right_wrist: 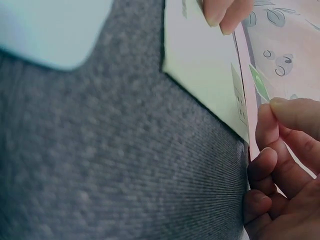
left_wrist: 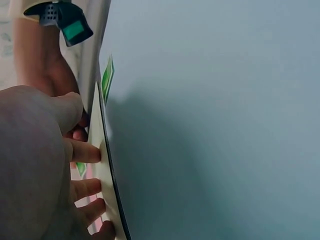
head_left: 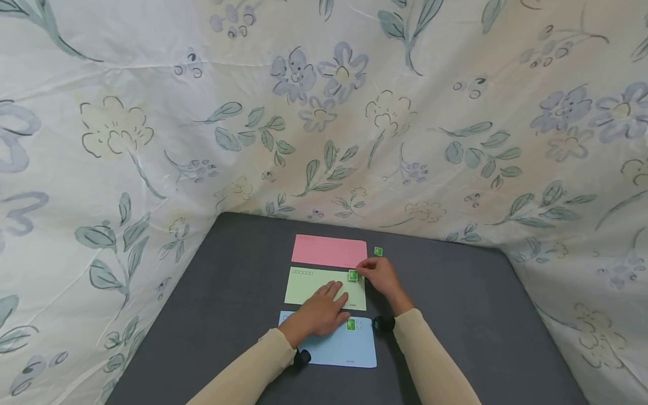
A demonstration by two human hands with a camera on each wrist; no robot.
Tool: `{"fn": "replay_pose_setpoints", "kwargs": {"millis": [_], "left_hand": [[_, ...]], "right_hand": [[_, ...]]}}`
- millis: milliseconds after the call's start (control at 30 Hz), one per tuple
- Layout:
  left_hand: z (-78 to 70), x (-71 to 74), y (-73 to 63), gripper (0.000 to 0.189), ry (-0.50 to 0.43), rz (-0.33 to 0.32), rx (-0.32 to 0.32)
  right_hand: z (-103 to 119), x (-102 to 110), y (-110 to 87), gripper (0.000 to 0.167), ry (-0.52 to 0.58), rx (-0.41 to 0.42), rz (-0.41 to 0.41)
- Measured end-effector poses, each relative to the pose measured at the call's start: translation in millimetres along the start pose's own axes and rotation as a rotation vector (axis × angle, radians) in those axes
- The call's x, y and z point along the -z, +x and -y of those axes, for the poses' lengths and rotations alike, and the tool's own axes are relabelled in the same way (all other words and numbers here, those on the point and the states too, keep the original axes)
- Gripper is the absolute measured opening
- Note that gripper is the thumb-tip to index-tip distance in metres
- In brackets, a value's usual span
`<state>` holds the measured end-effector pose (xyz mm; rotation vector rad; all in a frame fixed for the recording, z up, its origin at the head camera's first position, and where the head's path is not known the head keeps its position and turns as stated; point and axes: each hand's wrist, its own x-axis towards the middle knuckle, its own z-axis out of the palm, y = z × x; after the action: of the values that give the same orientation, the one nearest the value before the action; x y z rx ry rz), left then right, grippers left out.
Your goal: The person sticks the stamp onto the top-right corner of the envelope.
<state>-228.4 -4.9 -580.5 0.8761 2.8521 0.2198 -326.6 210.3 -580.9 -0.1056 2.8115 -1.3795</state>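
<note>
Between thumb and forefinger my right hand (head_left: 381,275) pinches a green stamp (head_left: 352,275) by its edge, over the top right corner of the light green envelope (head_left: 304,289). In the right wrist view the stamp (right_wrist: 259,84) stands tilted above the paper. My left hand (head_left: 324,309) lies flat with fingers spread on the green envelope, its heel over the blue envelope (head_left: 339,351). On the blue envelope's upper right sits another green stamp (head_left: 351,324).
A pink envelope (head_left: 329,250) lies behind the green one, with a third green stamp (head_left: 378,251) on the table to its right. All lie on a dark grey table (head_left: 445,315). A floral cloth (head_left: 324,112) hangs around the table's back and sides.
</note>
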Motion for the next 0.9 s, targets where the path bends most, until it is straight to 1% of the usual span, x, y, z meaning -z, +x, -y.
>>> {"fn": "replay_pose_setpoints", "kwargs": {"millis": [300,533,700,900], "left_hand": [[-1.7,1.6,0.8,0.061,-0.003,-0.003,0.004],[-1.7,-1.5,3.5,0.06,0.014,-0.015,-0.001],[-2.9,-2.2,5.5,0.054,0.024,-0.023,-0.008],[-6.1,1.2,5.8,0.05,0.044,-0.026,-0.002]], "right_hand": [[-1.3,-3.8,0.4,0.006,-0.025,0.013,-0.007],[-1.8,-6.7,0.6,0.007,-0.03,0.019,-0.016],[-2.2,-8.1,0.4,0.008,-0.042,0.01,-0.014],[-1.2,-10.2,0.7,0.007,-0.044,-0.001,-0.011]]}}
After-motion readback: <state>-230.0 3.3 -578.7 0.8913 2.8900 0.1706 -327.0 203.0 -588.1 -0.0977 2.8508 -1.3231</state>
